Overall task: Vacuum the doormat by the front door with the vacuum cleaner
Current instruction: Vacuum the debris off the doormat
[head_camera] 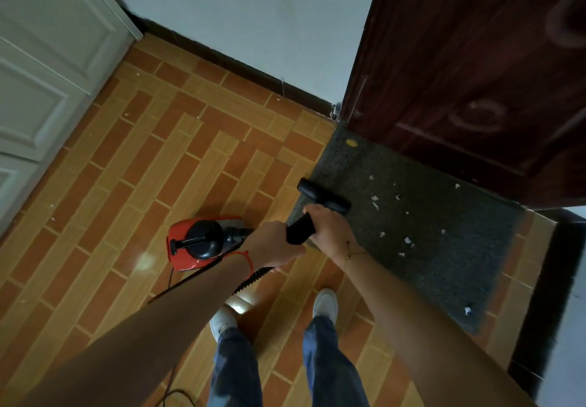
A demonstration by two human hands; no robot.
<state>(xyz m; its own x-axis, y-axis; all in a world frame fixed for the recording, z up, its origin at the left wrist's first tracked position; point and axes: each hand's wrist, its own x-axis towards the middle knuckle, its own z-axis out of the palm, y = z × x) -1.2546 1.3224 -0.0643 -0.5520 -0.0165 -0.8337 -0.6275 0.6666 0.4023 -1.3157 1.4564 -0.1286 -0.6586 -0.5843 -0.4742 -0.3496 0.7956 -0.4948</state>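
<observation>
While the red canister vacuum cleaner (203,243) sits behind, I note left hand (272,245) gripping its ribbed hose, right hand (329,229) clenched round the black wand; nozzle (323,195) on the grey doormat (412,226). Risk: hose tugs canister over; paper scraps (407,241) scatter.

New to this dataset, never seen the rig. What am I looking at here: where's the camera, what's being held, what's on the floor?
One picture, from a wide-angle camera worn on a person's head, looking down; no robot. The right hand grips the black vacuum tube, whose nozzle sits on the grey doormat's near edge. The left hand holds the ribbed hose leading to the red vacuum cleaner on the tiled floor. White paper scraps litter the mat by the dark red door.
</observation>
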